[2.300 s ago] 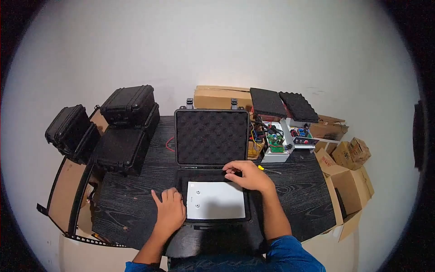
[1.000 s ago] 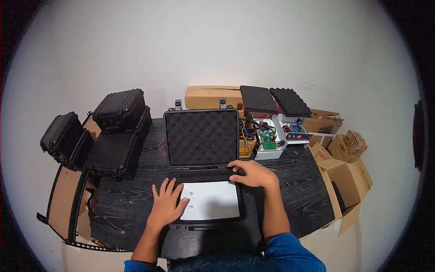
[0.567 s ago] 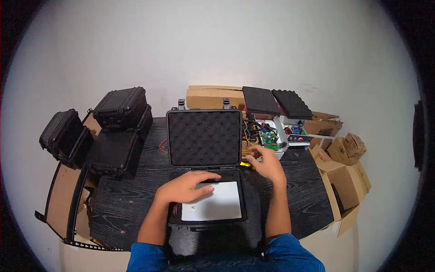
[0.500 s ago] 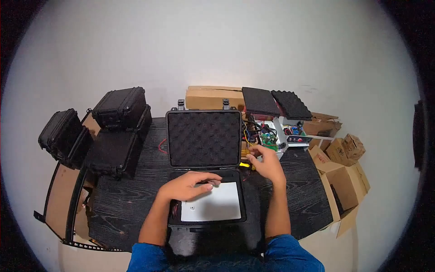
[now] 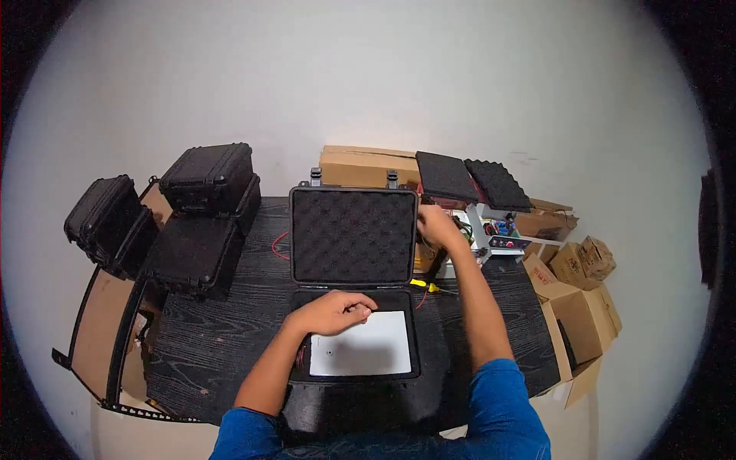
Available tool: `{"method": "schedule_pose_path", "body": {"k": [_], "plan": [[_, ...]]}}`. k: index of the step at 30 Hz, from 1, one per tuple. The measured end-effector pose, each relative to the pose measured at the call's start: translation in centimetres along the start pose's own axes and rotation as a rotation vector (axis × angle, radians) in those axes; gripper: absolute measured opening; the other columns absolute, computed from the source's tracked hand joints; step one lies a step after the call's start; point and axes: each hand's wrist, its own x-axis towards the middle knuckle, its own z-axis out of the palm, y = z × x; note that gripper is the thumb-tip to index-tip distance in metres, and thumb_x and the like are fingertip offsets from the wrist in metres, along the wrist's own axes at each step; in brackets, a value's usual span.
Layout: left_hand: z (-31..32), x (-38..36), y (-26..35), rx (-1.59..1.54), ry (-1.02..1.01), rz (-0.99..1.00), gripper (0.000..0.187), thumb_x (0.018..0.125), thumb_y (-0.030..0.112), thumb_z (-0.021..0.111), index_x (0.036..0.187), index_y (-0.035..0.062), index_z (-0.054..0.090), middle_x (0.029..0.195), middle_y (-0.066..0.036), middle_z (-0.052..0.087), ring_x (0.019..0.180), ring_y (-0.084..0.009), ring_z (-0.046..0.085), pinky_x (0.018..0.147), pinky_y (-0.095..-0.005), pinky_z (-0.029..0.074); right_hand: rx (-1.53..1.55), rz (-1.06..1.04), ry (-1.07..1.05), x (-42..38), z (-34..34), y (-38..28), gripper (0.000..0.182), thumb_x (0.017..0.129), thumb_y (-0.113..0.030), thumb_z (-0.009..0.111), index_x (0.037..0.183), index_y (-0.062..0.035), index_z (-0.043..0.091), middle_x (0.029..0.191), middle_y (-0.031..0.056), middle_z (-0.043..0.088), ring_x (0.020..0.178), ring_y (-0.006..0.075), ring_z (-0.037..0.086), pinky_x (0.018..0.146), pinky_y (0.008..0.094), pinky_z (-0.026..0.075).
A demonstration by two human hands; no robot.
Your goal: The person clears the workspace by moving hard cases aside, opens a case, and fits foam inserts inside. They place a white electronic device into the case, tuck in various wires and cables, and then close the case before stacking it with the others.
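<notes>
A black hard case (image 5: pixel 414 337) stands with its lid (image 5: pixel 354 236) raised; egg-crate foam lines the lid. In its base lies a flat white panel (image 5: pixel 364 356) with a small round fitting near its left side. My left hand (image 5: pixel 337 312) is over the panel's upper left corner, fingers loosely bent, thumb apart from the index finger, nothing visible in it. My right hand (image 5: pixel 438 227) reaches past the lid's right edge among wires and electronics; its fingertips are mostly hidden. A yellow-handled tool (image 5: pixel 423 286) lies on the table below it.
Black cases (image 5: pixel 205 180) are stacked at the left. Behind the lid are a long cardboard box (image 5: pixel 368 166) and foam sheets (image 5: pixel 445 176). A white enclosure (image 5: pixel 502 241) with circuit parts stands at the right, near an open carton (image 5: pixel 575 322). A red wire (image 5: pixel 279 245) lies left of the lid.
My right hand has moved up and away from me, from beside the yellow-handled tool to the wires behind the lid's edge. My left hand stays over the panel, fingers slightly more bent.
</notes>
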Motion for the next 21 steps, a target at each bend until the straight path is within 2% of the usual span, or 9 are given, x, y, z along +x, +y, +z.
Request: {"method": "schedule_pose_path", "body": {"k": [2, 5, 8, 11, 14, 17, 20, 21], "plan": [[0.1, 0.0, -0.5, 0.007, 0.020, 0.004, 0.041, 0.108, 0.033, 0.057, 0.128, -0.0004, 0.069, 0.099, -0.011, 0.076, 0.090, -0.0199, 0.070, 0.085, -0.0368, 0.055, -0.035, -0.010, -0.238, 2.0, 2.4, 1.6, 0.030, 0.088, -0.020, 0.073, 0.113, -0.0033, 0.074, 0.115, 0.0262, 0.072, 0.108, 0.0450, 0.069, 0.092, 0.0466, 0.055], [-0.1, 0.0, 0.2, 0.026, 0.004, -0.050, 0.041, 0.107, 0.033, 0.057, 0.127, -0.0003, 0.069, 0.101, -0.013, 0.076, 0.092, -0.0211, 0.071, 0.086, -0.0374, 0.056, -0.093, -0.242, -0.268, 3.2, 4.4, 2.4, 0.038, 0.090, -0.026, 0.071, 0.124, -0.0070, 0.071, 0.126, 0.0253, 0.070, 0.115, 0.0438, 0.068, 0.095, 0.0478, 0.054], [-0.1, -0.1, 0.5, 0.015, -0.004, -0.060, 0.040, 0.107, 0.032, 0.057, 0.127, 0.0001, 0.069, 0.104, -0.014, 0.077, 0.095, -0.0229, 0.072, 0.088, -0.0376, 0.056, 0.061, 0.062, -0.231, 3.1, 5.0, 1.9, 0.047, 0.094, -0.036, 0.067, 0.134, -0.0123, 0.067, 0.135, 0.0216, 0.069, 0.119, 0.0406, 0.068, 0.097, 0.0500, 0.053], [-0.1, 0.0, 0.2, 0.016, -0.020, -0.048, 0.040, 0.107, 0.032, 0.056, 0.127, 0.0004, 0.069, 0.106, -0.015, 0.077, 0.098, -0.0248, 0.073, 0.089, -0.0386, 0.056, -0.165, 0.101, -0.350, 3.0, 3.3, -0.5, 0.056, 0.095, -0.045, 0.064, 0.141, -0.0134, 0.063, 0.141, 0.0183, 0.066, 0.123, 0.0373, 0.067, 0.097, 0.0505, 0.053], [0.0, 0.1, -0.2, 0.069, -0.006, -0.025, 0.039, 0.107, 0.032, 0.056, 0.127, 0.0004, 0.069, 0.106, -0.015, 0.077, 0.098, -0.0260, 0.073, 0.090, -0.0389, 0.056, 0.056, -0.017, -0.209, 4.3, 8.6, 6.1, 0.053, 0.092, -0.046, 0.066, 0.133, -0.0121, 0.068, 0.135, 0.0209, 0.069, 0.119, 0.0388, 0.069, 0.095, 0.0507, 0.053], [0.0, 0.0, 0.1, 0.048, -0.009, -0.014, 0.039, 0.107, 0.032, 0.057, 0.127, 0.0006, 0.069, 0.105, -0.016, 0.076, 0.099, -0.0264, 0.073, 0.090, -0.0392, 0.056, -0.115, -0.222, -0.250, 5.1, 8.8, 8.0, 0.047, 0.091, -0.044, 0.068, 0.124, -0.0101, 0.073, 0.124, 0.0229, 0.073, 0.115, 0.0404, 0.070, 0.092, 0.0503, 0.053], [0.0, 0.0, 0.0, 0.045, -0.008, -0.007, 0.039, 0.107, 0.032, 0.056, 0.126, 0.0005, 0.069, 0.105, -0.015, 0.076, 0.098, -0.0264, 0.073, 0.090, -0.0391, 0.056, -0.069, -0.031, -0.137, 4.4, 5.8, 5.6, 0.043, 0.091, -0.043, 0.068, 0.114, -0.0062, 0.074, 0.113, 0.0251, 0.074, 0.110, 0.0429, 0.071, 0.091, 0.0502, 0.054], [0.0, 0.0, -0.2, 0.048, -0.009, -0.001, 0.039, 0.107, 0.032, 0.056, 0.126, 0.0005, 0.069, 0.105, -0.015, 0.076, 0.098, -0.0264, 0.073, 0.090, -0.0391, 0.056, 0.033, 0.038, -0.085, 4.2, 5.2, 5.4, 0.041, 0.093, -0.041, 0.068, 0.112, -0.0046, 0.074, 0.108, 0.0245, 0.074, 0.104, 0.0409, 0.072, 0.088, 0.0488, 0.054]]}}
